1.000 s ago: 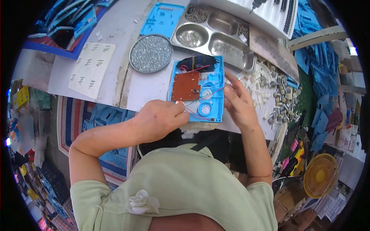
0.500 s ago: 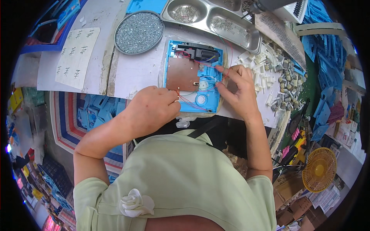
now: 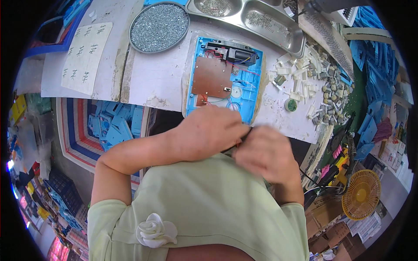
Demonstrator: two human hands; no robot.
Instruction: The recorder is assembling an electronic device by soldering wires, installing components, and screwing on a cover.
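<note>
A blue plastic casing [image 3: 257,78] lies on the worktable just beyond my hands. It holds a brown circuit board [image 3: 212,78], a black motor assembly [image 3: 239,55] and several thin wires. My left hand [image 3: 217,130] is over the casing's near edge with its fingers curled under and mostly hidden. Close beside it, nearer my body, my right hand [image 3: 265,152] is curled and blurred by motion. A short dark strip shows between the two hands; I cannot make out what they hold.
A round tray of small metal screws [image 3: 160,28] and a compartmented steel tray [image 3: 298,45] stand at the back. White plastic parts and small motors [image 3: 333,95] are heaped on the right, near a round green piece [image 3: 290,104]. A striped bag of blue parts [image 3: 76,137] is at left.
My right hand has left the wires at the casing's right side and come down toward my body. My left hand has moved right to meet it. The view has shifted slightly.
</note>
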